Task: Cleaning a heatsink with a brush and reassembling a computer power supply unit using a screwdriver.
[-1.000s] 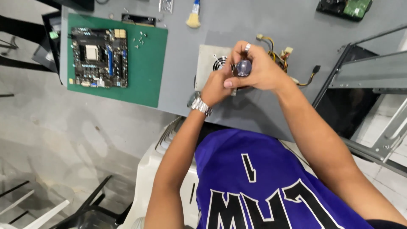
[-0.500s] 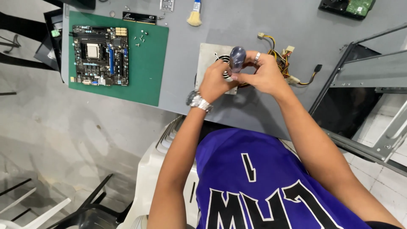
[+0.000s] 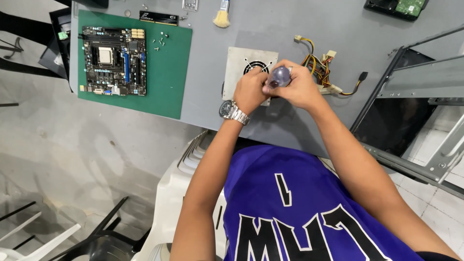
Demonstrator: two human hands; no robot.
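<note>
Closest to the camera, a purple jersey (image 3: 309, 212) fills the bottom of the view, with a white plastic chair (image 3: 179, 193) under the person and two bare forearms running up to the grey table (image 3: 290, 29).

At the table edge the hands meet. The left hand (image 3: 250, 92), a metal wristwatch (image 3: 232, 111) on its wrist, closes around the lower part of a screwdriver, and the right hand (image 3: 299, 89) wraps the translucent purple handle (image 3: 279, 76) from the other side. Both are clamped on the one tool, knuckles touching. The shaft and tip are hidden under the fingers, so where the bit sits cannot be told.

Right beneath them lies the power supply (image 3: 246, 60), a pale grey metal box lying flat, its round fan grille half covered by the left hand. A bundle of yellow, red and black cables (image 3: 321, 67) with white plugs trails off its right side. Its cover looks closed and in place; by that judgement the work on it is at an early or middle stage, with no loose panel beside it.

Further left, a motherboard (image 3: 114, 60) rests on a green mat (image 3: 166, 72), a few small screws (image 3: 162, 41) scattered just beside it. To the right stands an open computer case frame (image 3: 420, 82). At the far edge sit a small brush (image 3: 222, 17) and a green circuit board (image 3: 401, 7).
</note>
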